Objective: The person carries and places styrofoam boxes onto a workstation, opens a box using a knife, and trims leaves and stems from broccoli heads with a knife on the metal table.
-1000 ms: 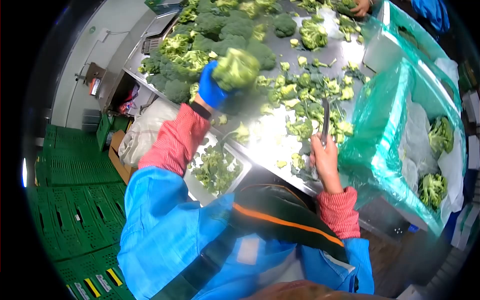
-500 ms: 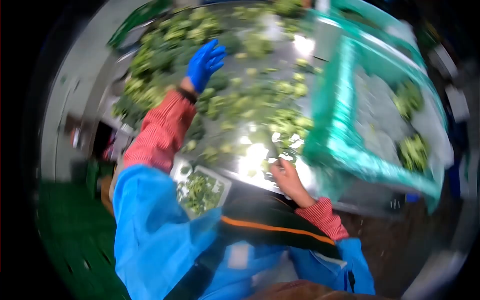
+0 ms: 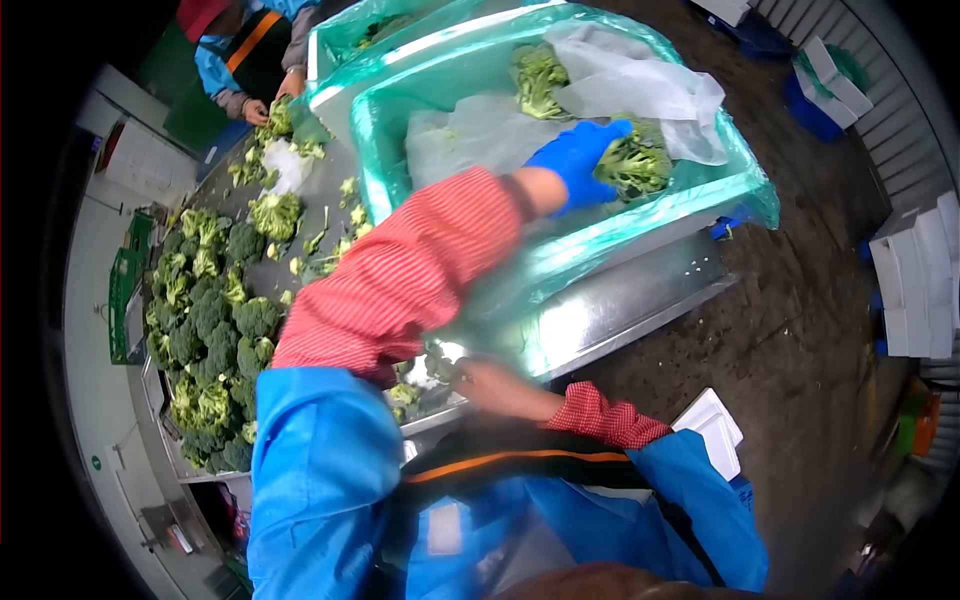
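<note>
My left hand (image 3: pixel 578 168), in a blue glove, reaches across into the box lined with green plastic (image 3: pixel 365 150). Its fingers are closed about the near side of a broccoli head (image 3: pixel 640 165) that lies in the box. Farther back in the same box lies a second broccoli head (image 3: pixel 540 80), beside white sheeting (image 3: pixel 640 85). Low over the table's front edge, my bare right hand (image 3: pixel 492 386) is curled beside some broccoli pieces (image 3: pixel 405 393). Blur hides what its fingers hold.
Broccoli heads (image 3: pixel 210 320) are heaped on the left of the metal table (image 3: pixel 312 205). A co-worker's hands (image 3: pixel 272 104) handle broccoli at the far end. Another green-lined box (image 3: pixel 325 60) stands behind mine. White boxes (image 3: pixel 915 280) are stacked at right.
My view has swung right. My left hand, empty over the table before, is now inside the box at the broccoli head. My right hand remains low near the table's front edge.
</note>
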`<action>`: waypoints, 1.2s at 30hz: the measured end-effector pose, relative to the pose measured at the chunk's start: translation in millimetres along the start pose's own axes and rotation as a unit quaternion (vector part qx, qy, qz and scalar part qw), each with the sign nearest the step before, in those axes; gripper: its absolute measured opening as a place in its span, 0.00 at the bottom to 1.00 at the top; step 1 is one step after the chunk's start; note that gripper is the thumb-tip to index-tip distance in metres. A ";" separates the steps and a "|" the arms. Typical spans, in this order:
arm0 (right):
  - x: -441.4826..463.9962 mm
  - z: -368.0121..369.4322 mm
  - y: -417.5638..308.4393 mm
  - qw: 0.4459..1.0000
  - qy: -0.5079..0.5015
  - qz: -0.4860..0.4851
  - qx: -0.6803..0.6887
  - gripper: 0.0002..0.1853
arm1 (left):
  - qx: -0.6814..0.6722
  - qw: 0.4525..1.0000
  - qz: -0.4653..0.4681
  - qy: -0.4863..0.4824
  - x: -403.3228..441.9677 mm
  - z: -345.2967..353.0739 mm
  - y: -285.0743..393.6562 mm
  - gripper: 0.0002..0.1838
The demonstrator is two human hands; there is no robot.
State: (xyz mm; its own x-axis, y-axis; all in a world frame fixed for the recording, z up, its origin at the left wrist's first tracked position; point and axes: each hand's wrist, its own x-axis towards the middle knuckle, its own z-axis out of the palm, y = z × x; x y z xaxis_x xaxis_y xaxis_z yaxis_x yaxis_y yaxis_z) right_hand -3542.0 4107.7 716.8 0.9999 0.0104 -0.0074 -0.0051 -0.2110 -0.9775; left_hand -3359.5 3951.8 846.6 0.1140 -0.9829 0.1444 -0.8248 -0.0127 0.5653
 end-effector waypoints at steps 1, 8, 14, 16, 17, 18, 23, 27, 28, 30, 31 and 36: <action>-3.6 -4.0 2.7 1.000 0.001 0.017 -0.003 0.11 | -0.025 0.999 -0.026 0.017 14.8 10.7 -5.6 0.48; -19.2 -21.4 12.1 0.999 0.034 0.007 -0.013 0.11 | -0.142 0.976 -0.131 0.099 31.0 49.4 -73.4 0.46; -20.4 -34.5 -26.9 0.999 -0.019 0.022 -0.016 0.12 | -0.522 0.806 -0.270 0.070 -53.0 -72.6 -39.1 0.24; -14.4 -25.1 -27.3 0.999 -0.022 -0.025 -0.018 0.12 | -0.589 0.764 -0.235 0.116 -107.8 -96.8 -35.5 0.23; -10.0 -15.5 -20.8 0.999 -0.011 -0.051 -0.009 0.12 | -0.629 0.731 -0.214 0.155 -139.7 -103.7 -39.9 0.23; -7.5 -6.0 -18.6 0.997 -0.001 -0.076 0.000 0.13 | -0.643 0.723 -0.195 0.163 -173.4 -110.9 -48.2 0.21; 13.0 22.6 -40.7 0.993 0.020 -0.074 0.092 0.15 | -0.681 0.671 -0.087 0.279 -326.4 -115.6 -34.9 0.21; 43.9 41.3 -70.2 0.951 -0.050 0.044 0.303 0.23 | -0.648 0.652 -0.132 0.370 -411.6 -81.0 -4.1 0.30; 55.3 55.1 -64.6 0.904 -0.054 0.037 0.423 0.25 | -0.653 0.638 -0.131 0.387 -422.8 -66.7 3.7 0.30; 78.9 68.2 -64.8 0.891 -0.078 0.050 0.444 0.20 | -0.657 0.620 -0.154 0.401 -432.1 -45.4 19.7 0.31; 87.6 78.0 -60.5 0.883 -0.078 0.062 0.458 0.19 | -0.632 0.643 -0.176 0.395 -431.5 -38.8 28.8 0.35; 116.6 76.8 -69.1 0.900 -0.031 0.109 0.421 0.19 | -0.391 0.735 -0.358 0.424 -497.7 -29.0 -7.9 0.39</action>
State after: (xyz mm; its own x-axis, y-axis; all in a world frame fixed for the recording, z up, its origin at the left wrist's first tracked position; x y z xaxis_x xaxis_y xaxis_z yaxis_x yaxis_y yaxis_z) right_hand -3425.9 4198.6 767.3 0.9715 0.1183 -0.2056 -0.2349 0.6005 -0.7644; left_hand -3393.7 4446.4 793.8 0.9405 -0.3050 -0.1499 0.1458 -0.0362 0.9887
